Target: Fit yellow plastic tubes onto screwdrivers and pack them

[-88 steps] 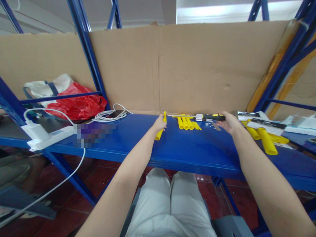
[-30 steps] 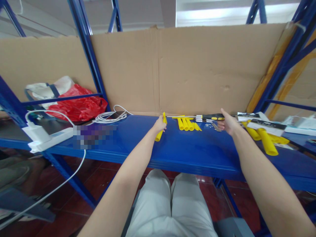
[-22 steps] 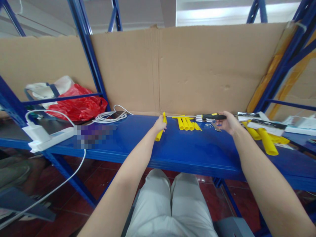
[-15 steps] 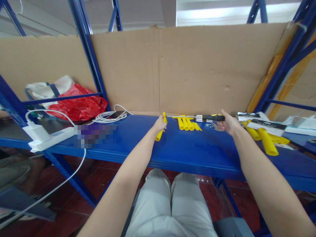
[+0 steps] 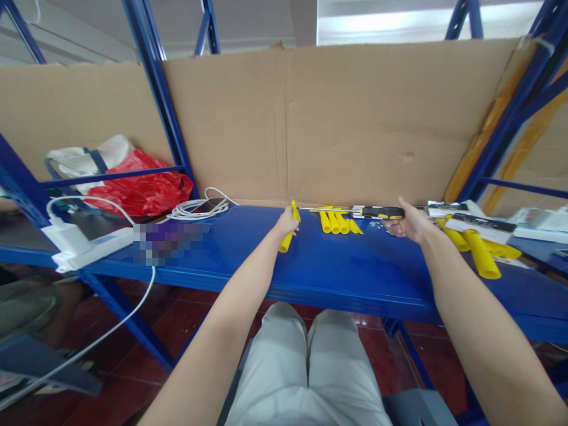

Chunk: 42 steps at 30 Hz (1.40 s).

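Observation:
My left hand (image 5: 285, 223) is closed round a yellow plastic piece (image 5: 289, 231) held upright on the blue shelf (image 5: 337, 266). My right hand (image 5: 410, 222) grips the black-and-yellow handle of a long screwdriver (image 5: 381, 211). Its thin shaft runs left to the top of the yellow piece. Between my hands lie several yellow tubes (image 5: 336, 220) and some small metal bits (image 5: 373, 218).
More yellow tubes (image 5: 479, 251) and black-and-white flat boxes (image 5: 477, 223) lie at the right. A coiled white cable (image 5: 195, 207), a power strip (image 5: 86, 245) and a red bag (image 5: 137, 189) are at the left. Cardboard (image 5: 355, 118) backs the shelf.
My right hand has shifted its fingers on the screwdriver handle, loosening and closing again. My left hand and the yellow piece have stayed in place.

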Tool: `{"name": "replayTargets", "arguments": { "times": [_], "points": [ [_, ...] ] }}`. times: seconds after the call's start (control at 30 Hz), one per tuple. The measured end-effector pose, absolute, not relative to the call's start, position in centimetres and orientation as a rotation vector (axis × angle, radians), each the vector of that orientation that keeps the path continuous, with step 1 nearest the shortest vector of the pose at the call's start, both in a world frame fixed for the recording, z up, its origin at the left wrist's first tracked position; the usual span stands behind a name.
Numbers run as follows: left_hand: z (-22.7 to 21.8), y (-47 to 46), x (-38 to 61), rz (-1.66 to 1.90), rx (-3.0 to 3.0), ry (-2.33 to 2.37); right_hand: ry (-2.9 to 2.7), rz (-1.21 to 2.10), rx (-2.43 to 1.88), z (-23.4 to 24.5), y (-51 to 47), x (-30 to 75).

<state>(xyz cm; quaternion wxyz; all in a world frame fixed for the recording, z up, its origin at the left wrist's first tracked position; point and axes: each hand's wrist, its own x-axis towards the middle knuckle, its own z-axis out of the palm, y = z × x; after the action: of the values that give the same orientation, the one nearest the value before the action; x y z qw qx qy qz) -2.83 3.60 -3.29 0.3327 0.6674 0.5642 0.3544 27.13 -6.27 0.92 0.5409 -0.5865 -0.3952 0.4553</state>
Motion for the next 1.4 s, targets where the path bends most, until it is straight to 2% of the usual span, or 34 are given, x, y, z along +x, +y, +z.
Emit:
{"name": "replayTargets", "arguments": {
  "times": [0.43,0.87,1.4],
  "points": [
    [-3.3,3.5,-2.8,0.903,1.766,1.454,-0.901,1.052,-1.130,0.7,-5.8,27.5],
    [-3.2,3.4,-2.7,0.899,1.761,1.474,-0.726,0.970,-1.070,0.9,-5.7,26.5],
    [-3.4,3.5,-2.8,0.920,1.756,1.443,-0.826,0.921,-1.093,0.6,-5.2,27.4]
  ]
}}
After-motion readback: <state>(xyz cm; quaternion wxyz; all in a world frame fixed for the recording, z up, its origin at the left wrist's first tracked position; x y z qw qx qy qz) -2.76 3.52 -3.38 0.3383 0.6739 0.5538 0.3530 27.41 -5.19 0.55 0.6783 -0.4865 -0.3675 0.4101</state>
